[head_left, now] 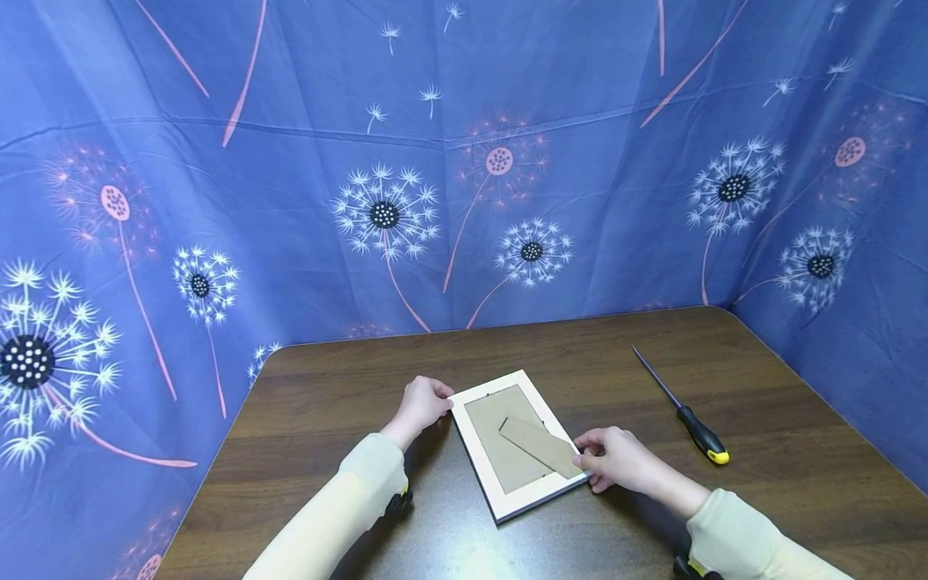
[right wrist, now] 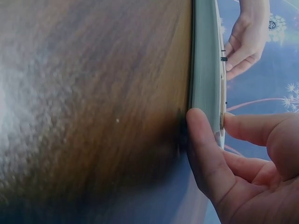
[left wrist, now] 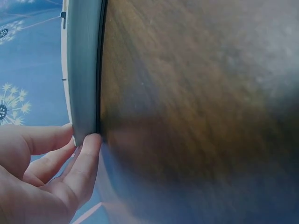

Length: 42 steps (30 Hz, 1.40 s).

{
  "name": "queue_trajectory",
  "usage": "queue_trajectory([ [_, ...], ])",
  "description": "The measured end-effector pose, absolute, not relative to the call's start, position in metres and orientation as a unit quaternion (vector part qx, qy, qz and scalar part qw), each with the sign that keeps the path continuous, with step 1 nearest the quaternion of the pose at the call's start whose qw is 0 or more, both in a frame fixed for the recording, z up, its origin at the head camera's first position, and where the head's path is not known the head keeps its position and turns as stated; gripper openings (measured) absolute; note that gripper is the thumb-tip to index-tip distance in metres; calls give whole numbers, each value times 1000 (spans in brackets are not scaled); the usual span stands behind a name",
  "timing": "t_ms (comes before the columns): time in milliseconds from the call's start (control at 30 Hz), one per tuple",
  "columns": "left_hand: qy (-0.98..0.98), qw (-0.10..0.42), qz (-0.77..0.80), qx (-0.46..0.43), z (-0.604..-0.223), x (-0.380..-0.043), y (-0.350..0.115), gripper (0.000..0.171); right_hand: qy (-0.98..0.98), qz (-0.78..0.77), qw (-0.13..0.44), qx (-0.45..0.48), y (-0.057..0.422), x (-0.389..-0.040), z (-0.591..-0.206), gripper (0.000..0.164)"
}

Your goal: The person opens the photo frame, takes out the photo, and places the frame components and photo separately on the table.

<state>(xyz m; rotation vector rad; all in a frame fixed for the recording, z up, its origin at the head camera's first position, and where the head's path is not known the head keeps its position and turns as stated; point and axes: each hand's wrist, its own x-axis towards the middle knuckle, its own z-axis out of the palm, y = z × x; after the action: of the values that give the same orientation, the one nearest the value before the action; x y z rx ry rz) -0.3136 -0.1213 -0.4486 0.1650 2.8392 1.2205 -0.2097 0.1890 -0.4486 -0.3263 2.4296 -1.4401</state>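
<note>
A picture frame (head_left: 483, 459) lies tilted on the table with its back facing up, showing a pale border and a tan backing board (head_left: 500, 455). A flat stand leg (head_left: 540, 445) runs slantwise across that board to the lower right corner. My left hand (head_left: 423, 405) pinches the far left corner, thumb on the back and fingers at the front edge, as the left wrist view shows of the frame's side (left wrist: 85, 70). At the near right corner my right hand (head_left: 616, 461) grips the frame, its thumb (right wrist: 247, 127) over the stand leg's end and a finger against the front edge.
A screwdriver (head_left: 699, 431) with a black and yellow handle lies right of the right hand, its shaft pointing away. The brown wooden table (head_left: 348, 379) ends at a blue dandelion-print cloth (head_left: 290, 201) hanging behind and at both sides.
</note>
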Motion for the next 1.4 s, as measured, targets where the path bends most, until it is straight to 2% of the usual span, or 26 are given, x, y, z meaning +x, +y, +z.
queue_trajectory([
  [1400, 918, 36, 393, 49, -449, -330, -100, 14, 821, -533, 166, -120, 171, -190, -452, 58],
])
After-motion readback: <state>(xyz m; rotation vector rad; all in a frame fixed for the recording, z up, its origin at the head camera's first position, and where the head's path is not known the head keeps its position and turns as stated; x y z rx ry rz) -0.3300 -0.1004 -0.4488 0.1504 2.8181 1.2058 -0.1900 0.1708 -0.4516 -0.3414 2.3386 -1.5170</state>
